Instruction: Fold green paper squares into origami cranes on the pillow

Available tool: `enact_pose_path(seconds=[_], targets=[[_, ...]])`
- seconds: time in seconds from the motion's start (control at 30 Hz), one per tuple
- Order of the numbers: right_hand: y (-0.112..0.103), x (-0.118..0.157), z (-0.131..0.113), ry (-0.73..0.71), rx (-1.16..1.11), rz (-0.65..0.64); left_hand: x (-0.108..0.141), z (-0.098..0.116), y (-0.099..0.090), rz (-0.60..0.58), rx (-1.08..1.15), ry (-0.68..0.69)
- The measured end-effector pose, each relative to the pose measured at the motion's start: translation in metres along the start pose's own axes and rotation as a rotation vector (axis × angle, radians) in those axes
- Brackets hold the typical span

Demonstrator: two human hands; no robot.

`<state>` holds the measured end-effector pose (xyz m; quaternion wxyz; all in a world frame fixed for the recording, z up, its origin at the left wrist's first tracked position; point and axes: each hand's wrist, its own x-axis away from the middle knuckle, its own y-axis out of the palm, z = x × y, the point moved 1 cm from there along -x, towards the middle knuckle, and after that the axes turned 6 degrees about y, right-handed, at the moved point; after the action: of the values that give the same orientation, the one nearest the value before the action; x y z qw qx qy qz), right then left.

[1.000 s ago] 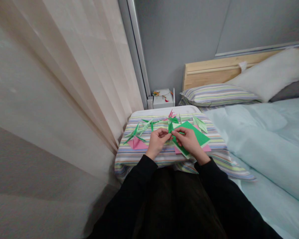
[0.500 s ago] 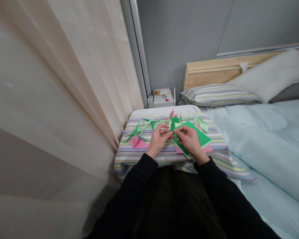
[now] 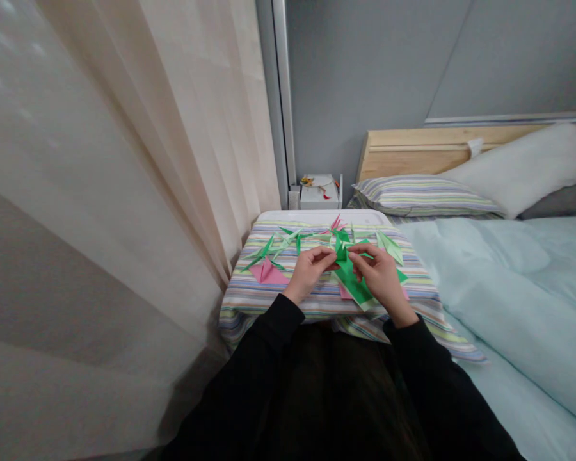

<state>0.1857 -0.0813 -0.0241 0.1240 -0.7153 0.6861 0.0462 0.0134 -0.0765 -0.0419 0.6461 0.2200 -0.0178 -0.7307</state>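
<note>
both hands are bare and held close together at lower centre of the frame, fingers curled in a narrow pinch. the left hand (image 3: 309, 275) presses its fingertips against the upper part of a sheet of green origami paper (image 3: 350, 276), while the right hand (image 3: 381, 276) grips the same crisp, creased sheet from the other side, a pale edge showing along its lower end. black sleeves (image 3: 269, 333) run up to both wrists. around the hands, a striped cloth (image 3: 324, 310) in thin bands of green, lilac and cream carries sharp-angled paper shapes: spiky green folded paper (image 3: 264, 251) to the left, a flat pink paper triangle (image 3: 267, 273) beside the left hand, pale green folded paper (image 3: 390, 248) at upper right, and pink paper points (image 3: 336, 224) at the far edge. a white rim (image 3: 324, 218) shows beyond the cloth. to the right lies a soft pale blue duvet (image 3: 509, 282), with a striped pillow (image 3: 422, 195), a white pillow (image 3: 523, 169) and a light wooden headboard (image 3: 413, 146) above it. a pleated cream curtain (image 3: 125, 160) fills the left, and a small white box (image 3: 319, 193) stands at upper centre against a grey wall (image 3: 365, 96).
</note>
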Motion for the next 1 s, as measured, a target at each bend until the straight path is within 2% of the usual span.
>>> enact_pose_path(seconds=[0.17,0.3,0.4,0.5,0.63,0.73,0.87,1.0], targets=[[0.002,-0.001,0.006,-0.03,0.1,-0.023,0.0,-0.001,-0.001,0.033,-0.055,-0.041],[0.004,-0.005,0.009,0.038,0.076,-0.062,0.001,-0.001,-0.001,0.03,-0.084,-0.063],[0.005,-0.008,0.004,0.078,0.045,-0.103,0.001,0.002,-0.001,0.027,-0.124,-0.002],[0.005,-0.009,-0.004,0.041,0.053,-0.093,0.001,0.006,0.002,0.043,-0.176,0.11],[0.002,-0.005,-0.012,0.006,0.091,-0.056,0.006,0.015,0.002,0.051,-0.245,0.099],[-0.003,-0.003,-0.013,0.001,0.038,0.04,0.007,0.028,-0.005,0.058,-0.324,0.078],[-0.01,-0.008,-0.01,0.018,-0.048,0.099,-0.003,0.045,-0.022,0.144,-0.433,0.03],[-0.017,-0.02,-0.006,0.014,-0.062,0.097,-0.026,0.041,-0.032,0.246,-0.49,-0.039]])
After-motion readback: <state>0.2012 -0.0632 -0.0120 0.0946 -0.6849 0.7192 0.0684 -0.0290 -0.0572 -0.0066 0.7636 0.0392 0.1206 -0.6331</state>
